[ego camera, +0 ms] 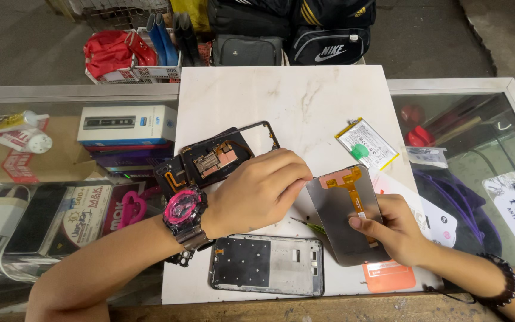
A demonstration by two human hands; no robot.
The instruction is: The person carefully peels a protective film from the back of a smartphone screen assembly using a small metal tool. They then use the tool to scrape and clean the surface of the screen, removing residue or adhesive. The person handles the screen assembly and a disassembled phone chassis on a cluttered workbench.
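On the table (281, 95), a white marble-patterned slab laid across a glass display counter (43, 173), the items run as follows, left to right.

Left of the left grip: a white carton with a blue stripe (127, 124) lies flat on stacked boxes under the counter glass, well apart from the work.

Just behind the left wrist: a dark phone body with exposed copper-coloured board (213, 160), lying open side up and overlapped by a thin black bezel frame (263, 128). Both are set flat, judged so that the parts stay put and readable.

Left grip (257, 192): a pink-and-black wristwatch (184, 213) sits on its wrist. The hand is curled, knuckles up, fingertips meeting the left edge of the display panel (344, 214). Whether it pinches that edge or only presses on it cannot be told; the fingertips are hidden.

Below the left grip: a grey mid-frame (267, 265), lying flat, long axis left to right, close to the near table edge.

Between the grips: the display panel, grey back uppermost, orange flex ribbon (353, 185) running along it. Its long axis runs roughly near to far, leaning slightly left at the far end; the ribbon end points away from the person. Tilted up off the table, judged so that the back can be worked on.

Right grip (391, 229): closed on the display panel's right edge, thumb on the back face, steadying it.

Behind the right grip: a flat silver battery with yellow edging (366, 143), lying diagonally. Under the right grip: an orange card (388, 277).
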